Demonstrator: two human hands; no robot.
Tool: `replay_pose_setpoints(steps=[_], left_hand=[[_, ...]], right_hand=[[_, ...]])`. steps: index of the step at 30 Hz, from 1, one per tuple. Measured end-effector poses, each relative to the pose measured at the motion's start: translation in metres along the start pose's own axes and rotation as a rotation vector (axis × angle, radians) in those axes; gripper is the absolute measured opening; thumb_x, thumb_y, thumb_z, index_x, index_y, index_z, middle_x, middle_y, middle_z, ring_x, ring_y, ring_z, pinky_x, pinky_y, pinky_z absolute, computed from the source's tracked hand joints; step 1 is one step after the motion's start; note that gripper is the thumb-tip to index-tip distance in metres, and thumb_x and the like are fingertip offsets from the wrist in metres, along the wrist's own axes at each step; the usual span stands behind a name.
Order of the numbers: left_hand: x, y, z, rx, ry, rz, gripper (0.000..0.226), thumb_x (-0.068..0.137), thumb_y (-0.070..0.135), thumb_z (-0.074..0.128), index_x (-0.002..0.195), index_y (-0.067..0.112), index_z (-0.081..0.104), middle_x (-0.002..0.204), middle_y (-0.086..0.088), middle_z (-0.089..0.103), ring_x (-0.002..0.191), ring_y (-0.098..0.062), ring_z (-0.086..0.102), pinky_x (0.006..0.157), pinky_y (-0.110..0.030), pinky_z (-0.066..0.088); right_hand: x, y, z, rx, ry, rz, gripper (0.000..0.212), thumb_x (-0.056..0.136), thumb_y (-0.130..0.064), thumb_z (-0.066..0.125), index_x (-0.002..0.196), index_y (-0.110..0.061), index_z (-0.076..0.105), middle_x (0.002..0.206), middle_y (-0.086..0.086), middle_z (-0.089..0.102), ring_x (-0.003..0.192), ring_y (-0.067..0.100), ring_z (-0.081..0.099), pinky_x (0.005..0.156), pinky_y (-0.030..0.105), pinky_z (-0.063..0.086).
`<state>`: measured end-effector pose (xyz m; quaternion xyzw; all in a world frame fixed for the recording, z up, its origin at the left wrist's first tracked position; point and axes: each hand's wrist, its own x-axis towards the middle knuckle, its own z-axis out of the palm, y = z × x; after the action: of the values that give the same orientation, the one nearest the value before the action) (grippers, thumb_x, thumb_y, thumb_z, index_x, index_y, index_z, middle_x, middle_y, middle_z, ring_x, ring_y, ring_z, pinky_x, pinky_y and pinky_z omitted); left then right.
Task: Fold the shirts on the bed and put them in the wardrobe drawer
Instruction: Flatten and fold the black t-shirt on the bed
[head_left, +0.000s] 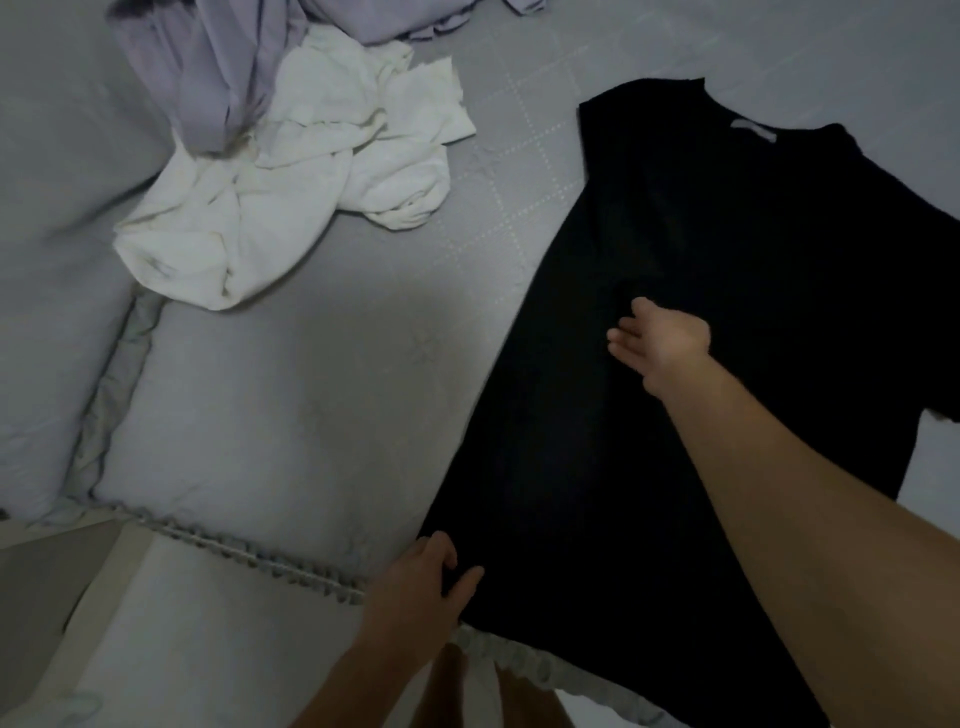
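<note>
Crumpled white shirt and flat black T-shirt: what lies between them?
Head view: only bare grey quilted bedcover separates the crumpled white shirt from the flat black T-shirt.

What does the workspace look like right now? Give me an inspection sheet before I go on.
Surface: grey quilted bed, frilled edge nearest the camera.
Job's things: black T-shirt spread flat, collar away from the camera, not yet folded; white shirt crumpled in a heap to its left; lilac garment bunched beyond it, overlapping the white one.
Clutter: grey pillow at the left edge.
Grippers: left hand grips the black T-shirt's hem corner; right hand lies open on the shirt's middle.
Cables: nothing seen.
Surroundings: pale floor at the lower left; wardrobe drawer not in view.
</note>
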<state>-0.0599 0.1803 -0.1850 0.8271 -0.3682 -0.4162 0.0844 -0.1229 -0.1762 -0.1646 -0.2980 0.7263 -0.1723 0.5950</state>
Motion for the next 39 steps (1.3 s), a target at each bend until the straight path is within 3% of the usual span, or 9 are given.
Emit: replay_pose_setpoints(steps=[5, 7, 13, 19, 21, 25, 30, 35, 39], left_hand=[[0.001, 0.003, -0.004, -0.091, 0.063, -0.056, 0.017, 0.095, 0.048, 0.053, 0.095, 0.036, 0.041, 0.07, 0.011, 0.05, 0.06, -0.001, 0.051, 0.051, -0.017, 0.041], [0.003, 0.008, -0.006, -0.102, 0.089, -0.079, 0.033, 0.089, 0.055, 0.059, 0.104, 0.037, 0.037, 0.075, 0.016, 0.05, 0.066, -0.002, 0.054, 0.053, -0.015, 0.038], [0.013, 0.02, -0.005, 0.115, 0.068, -0.022, 0.028, 0.091, 0.035, 0.055, 0.099, 0.029, 0.029, 0.094, 0.009, 0.041, 0.078, -0.01, 0.044, 0.066, -0.023, 0.034], [0.008, 0.014, -0.005, 0.167, -0.018, 0.056, 0.017, 0.093, 0.024, 0.048, 0.107, 0.021, 0.039, 0.095, 0.004, 0.043, 0.08, -0.016, 0.05, 0.071, -0.027, 0.046], [0.006, 0.012, -0.005, 0.168, -0.032, 0.063, 0.015, 0.093, 0.024, 0.048, 0.105, 0.022, 0.039, 0.095, 0.004, 0.046, 0.08, -0.016, 0.051, 0.07, -0.027, 0.045], [0.003, 0.011, -0.006, 0.137, -0.018, 0.08, 0.016, 0.093, 0.024, 0.049, 0.095, 0.025, 0.033, 0.091, 0.005, 0.044, 0.076, -0.014, 0.047, 0.064, -0.025, 0.038], [-0.008, 0.008, -0.008, 0.092, -0.017, 0.16, 0.02, 0.089, 0.019, 0.05, 0.094, 0.025, 0.032, 0.082, 0.007, 0.043, 0.069, -0.014, 0.047, 0.06, -0.026, 0.035], [-0.013, 0.005, -0.005, 0.146, -0.138, 0.175, 0.021, 0.095, 0.042, 0.052, 0.094, 0.028, 0.036, 0.086, 0.007, 0.05, 0.073, -0.012, 0.051, 0.063, -0.025, 0.038], [-0.003, 0.02, -0.008, 0.148, 0.015, 0.225, 0.007, 0.099, 0.03, 0.047, 0.094, 0.026, 0.044, 0.094, 0.006, 0.051, 0.081, -0.013, 0.053, 0.066, -0.023, 0.036]], right_hand=[[-0.039, 0.046, 0.03, -0.23, -0.216, -0.016, 0.028, 0.09, -0.041, 0.068, 0.086, -0.014, 0.06, 0.075, 0.005, 0.07, 0.054, 0.016, 0.063, 0.049, 0.026, 0.052], [-0.049, 0.059, 0.04, -0.333, -0.268, -0.05, 0.03, 0.086, -0.044, 0.071, 0.083, -0.016, 0.062, 0.073, 0.002, 0.069, 0.053, 0.014, 0.063, 0.048, 0.025, 0.05], [-0.059, 0.077, 0.05, -0.29, -0.279, -0.216, 0.041, 0.087, -0.027, 0.068, 0.058, -0.024, 0.038, 0.058, -0.003, 0.046, 0.06, 0.016, 0.048, 0.058, 0.033, 0.05], [-0.058, 0.085, 0.027, 0.151, -0.417, 0.079, 0.011, 0.091, -0.027, 0.056, 0.084, -0.018, 0.059, 0.083, 0.0, 0.063, 0.082, 0.019, 0.061, 0.079, 0.038, 0.054], [-0.054, 0.084, 0.023, 0.277, -0.458, 0.162, 0.014, 0.091, -0.029, 0.053, 0.082, -0.022, 0.061, 0.077, -0.004, 0.064, 0.078, 0.015, 0.06, 0.08, 0.035, 0.049], [-0.052, 0.092, 0.022, 0.222, -0.332, 0.192, 0.028, 0.091, -0.019, 0.062, 0.118, -0.023, 0.061, 0.12, 0.006, 0.066, 0.109, 0.024, 0.064, 0.099, 0.045, 0.05], [-0.057, 0.096, 0.016, 0.171, -0.192, 0.045, 0.048, 0.085, -0.013, 0.072, 0.129, -0.021, 0.058, 0.119, 0.006, 0.066, 0.105, 0.023, 0.066, 0.093, 0.044, 0.055], [-0.069, 0.107, 0.004, -0.401, -0.168, -0.001, 0.021, 0.085, -0.034, 0.074, 0.088, -0.017, 0.06, 0.093, 0.006, 0.068, 0.082, 0.019, 0.065, 0.075, 0.037, 0.059], [-0.081, 0.119, -0.012, -0.808, -0.101, -0.129, 0.017, 0.086, -0.037, 0.07, 0.083, -0.022, 0.062, 0.081, 0.001, 0.067, 0.073, 0.017, 0.065, 0.061, 0.031, 0.053]])
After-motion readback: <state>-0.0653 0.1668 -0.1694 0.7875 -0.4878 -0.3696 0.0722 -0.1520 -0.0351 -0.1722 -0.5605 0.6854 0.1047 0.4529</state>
